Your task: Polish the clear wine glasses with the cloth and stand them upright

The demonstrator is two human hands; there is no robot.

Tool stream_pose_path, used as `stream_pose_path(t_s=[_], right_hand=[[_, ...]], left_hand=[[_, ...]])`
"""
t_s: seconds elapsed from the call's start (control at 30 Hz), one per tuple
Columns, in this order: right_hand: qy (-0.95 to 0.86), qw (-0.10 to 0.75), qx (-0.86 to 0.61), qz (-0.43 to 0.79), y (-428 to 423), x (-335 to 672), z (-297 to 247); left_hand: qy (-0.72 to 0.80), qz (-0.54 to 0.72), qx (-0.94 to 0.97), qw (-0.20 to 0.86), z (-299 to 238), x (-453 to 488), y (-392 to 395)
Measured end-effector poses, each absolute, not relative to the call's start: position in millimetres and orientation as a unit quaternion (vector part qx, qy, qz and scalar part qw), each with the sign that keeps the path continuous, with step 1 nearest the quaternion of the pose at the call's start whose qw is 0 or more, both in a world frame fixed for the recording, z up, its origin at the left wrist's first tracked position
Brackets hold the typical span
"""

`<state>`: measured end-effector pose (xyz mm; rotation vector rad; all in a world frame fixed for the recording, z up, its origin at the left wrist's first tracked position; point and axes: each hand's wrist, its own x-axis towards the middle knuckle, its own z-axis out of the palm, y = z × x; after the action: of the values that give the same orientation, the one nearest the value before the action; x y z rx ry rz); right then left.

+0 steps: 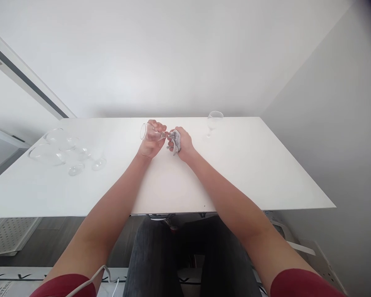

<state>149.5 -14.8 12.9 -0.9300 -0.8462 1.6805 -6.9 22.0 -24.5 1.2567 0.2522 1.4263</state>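
Note:
My left hand [153, 140] is closed around the bowl of a clear wine glass [149, 133], which lies sideways with its rim toward the left. My right hand [183, 143] grips a crumpled light grey cloth [175, 141] wrapped about the foot end of the same glass, so the foot is mostly hidden. Both hands are held over the middle of the white table [173, 181], close together.
Several clear glasses [46, 154] lie or stand at the table's left; their outlines are faint. One stemmed glass [215, 119] stands upright at the back, right of my hands. A white wall [173, 53] rises behind the table. A white cable [89, 280] crosses my left sleeve.

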Motion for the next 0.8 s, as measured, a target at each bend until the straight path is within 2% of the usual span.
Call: stream_pose_path(t_s=[0.07,0.13,0.2,0.3,0.33,0.37,0.47,0.5,0.7,0.8], right_hand=[[-0.408,0.613,-0.400,0.546,-19,142,11],[-0.440,0.655,-0.395,0.470,-22,138,9],[-0.418,0.609,-0.401,0.542,-22,139,10],[-0.358,0.419,-0.398,0.734,-18,146,11],[-0.356,0.382,-0.404,0.751,-16,148,12],[-0.371,0.381,-0.422,0.734,-15,150,12],[-0.474,0.494,-0.491,0.538,-13,150,8],[-0.515,0.507,-0.509,0.468,-13,149,6],[-0.659,0.367,-0.646,0.121,-11,151,-2],[-0.709,0.354,-0.606,0.065,-13,152,-1]], left_hand=[[0.113,0.629,0.527,0.560,-23,-5,21],[0.107,0.634,0.528,0.555,-22,-4,19],[0.099,0.616,0.541,0.564,-21,-5,18],[0.091,0.593,0.549,0.583,-18,-6,15],[0.091,0.593,0.545,0.585,-17,-6,14],[0.094,0.595,0.542,0.586,-16,-6,13],[0.111,0.602,0.543,0.575,-14,-5,13],[0.116,0.603,0.547,0.569,-15,-5,13],[0.177,0.587,0.552,0.565,-13,-4,14],[0.210,0.628,0.518,0.542,-9,-1,10]])
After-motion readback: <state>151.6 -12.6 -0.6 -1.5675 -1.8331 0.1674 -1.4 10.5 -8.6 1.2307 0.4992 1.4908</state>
